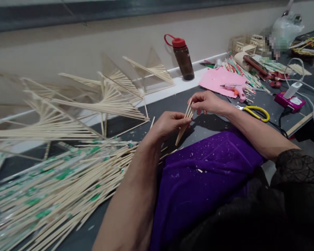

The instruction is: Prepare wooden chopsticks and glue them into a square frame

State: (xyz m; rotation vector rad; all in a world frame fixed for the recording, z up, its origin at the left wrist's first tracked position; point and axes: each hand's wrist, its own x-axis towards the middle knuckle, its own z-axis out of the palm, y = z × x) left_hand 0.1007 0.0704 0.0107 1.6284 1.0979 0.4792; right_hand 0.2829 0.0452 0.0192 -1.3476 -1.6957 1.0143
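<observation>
My left hand [172, 122] is closed around a small bundle of short wooden sticks [182, 132], which tilts up to the right. The fingers of my right hand [204, 101] pinch the upper ends of the same sticks. Both hands are above the dark table [211, 122], just past a purple cloth [204, 188] on my lap, dotted with white bits. Long wooden sticks [94, 177], some in clear and green wrapping, lie in a large pile beside my left forearm. Yellow-handled scissors [256, 112] lie by my right forearm.
Fan-like stick structures [107, 97] stand at the left along the wall. A brown bottle with a red lid [183, 57] stands behind my hands. A pink glue gun [235, 90] rests on a pink sheet [217, 78]. At the right is a purple power socket [289, 101] with cables.
</observation>
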